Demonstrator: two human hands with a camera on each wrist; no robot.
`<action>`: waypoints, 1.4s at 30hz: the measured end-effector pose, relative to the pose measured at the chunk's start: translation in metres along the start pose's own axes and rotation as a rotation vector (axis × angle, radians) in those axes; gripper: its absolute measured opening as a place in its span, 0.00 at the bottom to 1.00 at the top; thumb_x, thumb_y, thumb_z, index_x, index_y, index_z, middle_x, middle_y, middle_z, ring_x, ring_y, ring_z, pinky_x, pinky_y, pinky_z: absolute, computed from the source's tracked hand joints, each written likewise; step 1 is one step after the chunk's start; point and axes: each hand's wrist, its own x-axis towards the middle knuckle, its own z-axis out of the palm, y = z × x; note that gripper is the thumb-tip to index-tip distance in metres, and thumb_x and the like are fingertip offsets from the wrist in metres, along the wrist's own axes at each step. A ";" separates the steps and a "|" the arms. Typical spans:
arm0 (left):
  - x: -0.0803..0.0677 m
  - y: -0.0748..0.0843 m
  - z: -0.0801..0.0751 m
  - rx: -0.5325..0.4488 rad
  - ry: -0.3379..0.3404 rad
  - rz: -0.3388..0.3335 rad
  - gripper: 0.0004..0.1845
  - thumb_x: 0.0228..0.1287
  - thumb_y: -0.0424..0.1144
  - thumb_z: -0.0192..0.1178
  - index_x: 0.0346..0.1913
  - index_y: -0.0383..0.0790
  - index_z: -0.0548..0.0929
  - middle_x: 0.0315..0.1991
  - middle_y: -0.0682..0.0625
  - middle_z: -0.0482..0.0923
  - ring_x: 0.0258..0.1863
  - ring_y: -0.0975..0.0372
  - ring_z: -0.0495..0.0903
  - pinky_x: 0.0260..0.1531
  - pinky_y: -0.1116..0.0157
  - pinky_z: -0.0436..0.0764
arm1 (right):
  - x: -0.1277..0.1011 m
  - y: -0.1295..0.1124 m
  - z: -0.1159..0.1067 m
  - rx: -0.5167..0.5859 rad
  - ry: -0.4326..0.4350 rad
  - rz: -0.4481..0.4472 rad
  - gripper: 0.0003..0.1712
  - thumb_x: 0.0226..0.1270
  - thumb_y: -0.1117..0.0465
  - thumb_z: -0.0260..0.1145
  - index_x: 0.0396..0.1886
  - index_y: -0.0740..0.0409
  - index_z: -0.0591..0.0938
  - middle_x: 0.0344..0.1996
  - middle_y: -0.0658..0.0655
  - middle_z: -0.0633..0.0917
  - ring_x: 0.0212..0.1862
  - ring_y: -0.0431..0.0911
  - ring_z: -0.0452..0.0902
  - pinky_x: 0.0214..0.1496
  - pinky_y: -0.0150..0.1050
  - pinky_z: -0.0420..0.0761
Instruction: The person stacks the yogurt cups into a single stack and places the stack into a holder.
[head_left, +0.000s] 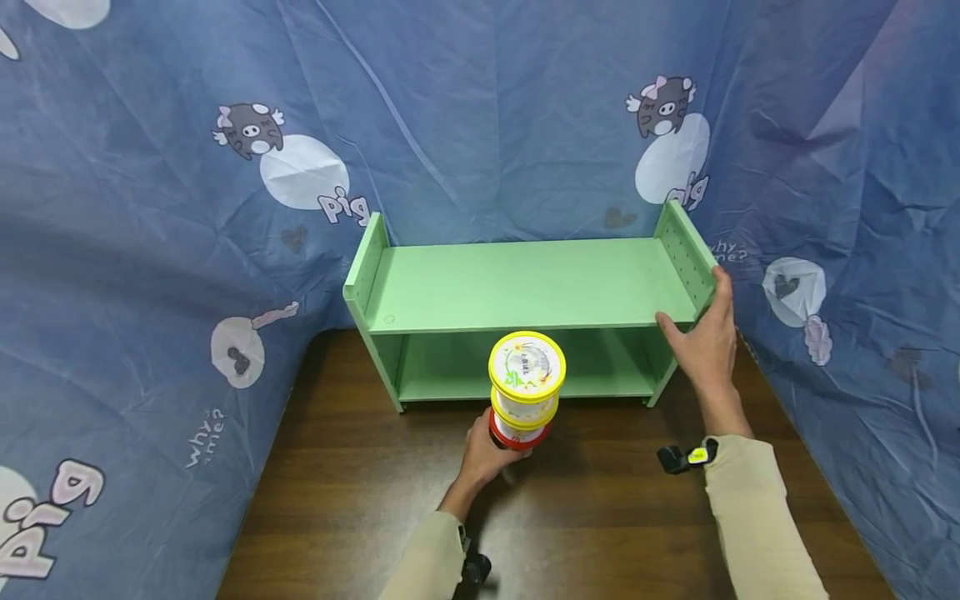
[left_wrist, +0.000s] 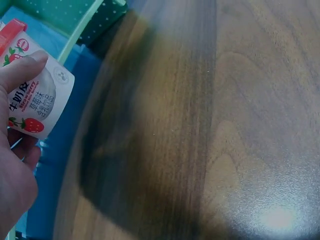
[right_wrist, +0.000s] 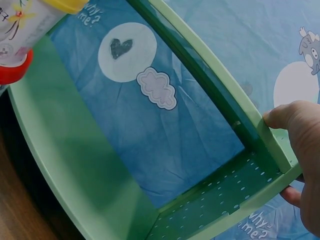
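Three tubs stand stacked in front of a green two-tier shelf [head_left: 517, 287]. The top tub [head_left: 527, 367] and the middle tub [head_left: 525, 410] have yellow lids. At the bottom is a red-lidded tub [left_wrist: 42, 95] with strawberries printed on its white side; my left hand [head_left: 483, 454] grips it, thumb along its side. Part of that hand lies hidden behind the stack in the head view. My right hand [head_left: 708, 346] holds the front of the shelf's right side panel [head_left: 688, 258], with the thumb on the upper board's edge in the right wrist view.
Below the upper board, the lower board [head_left: 442, 379] runs between the side panels. The shelf stands on a brown wooden table [head_left: 600, 517]. Blue cloth [head_left: 495, 125] with pig prints hangs behind and along both sides. The left side panel [head_left: 367, 267] has a raised end.
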 end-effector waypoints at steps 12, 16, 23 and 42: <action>0.000 0.011 -0.004 0.050 0.010 0.008 0.39 0.33 0.47 0.81 0.55 0.47 0.76 0.47 0.51 0.83 0.47 0.59 0.81 0.51 0.59 0.79 | 0.001 0.000 0.000 -0.001 0.004 -0.004 0.57 0.52 0.55 0.76 0.75 0.39 0.50 0.74 0.58 0.63 0.69 0.65 0.64 0.64 0.64 0.66; -0.001 0.016 -0.005 0.016 -0.013 0.012 0.39 0.36 0.48 0.80 0.56 0.49 0.75 0.50 0.53 0.82 0.50 0.60 0.80 0.53 0.58 0.79 | 0.000 0.000 -0.001 -0.001 0.001 -0.006 0.57 0.52 0.55 0.75 0.75 0.39 0.50 0.74 0.58 0.62 0.69 0.65 0.64 0.64 0.65 0.66; -0.002 0.027 -0.008 0.015 -0.022 -0.009 0.38 0.38 0.49 0.79 0.56 0.51 0.74 0.50 0.55 0.81 0.51 0.61 0.80 0.53 0.59 0.79 | 0.000 0.000 -0.002 -0.006 -0.006 0.010 0.57 0.53 0.54 0.75 0.76 0.38 0.50 0.74 0.59 0.62 0.69 0.65 0.64 0.64 0.65 0.66; 0.005 0.062 -0.021 0.030 -0.002 0.020 0.37 0.37 0.51 0.79 0.55 0.52 0.76 0.48 0.55 0.83 0.48 0.62 0.81 0.51 0.60 0.80 | 0.000 -0.002 -0.002 -0.005 -0.011 0.013 0.57 0.53 0.54 0.74 0.76 0.38 0.49 0.74 0.58 0.62 0.69 0.65 0.64 0.63 0.65 0.67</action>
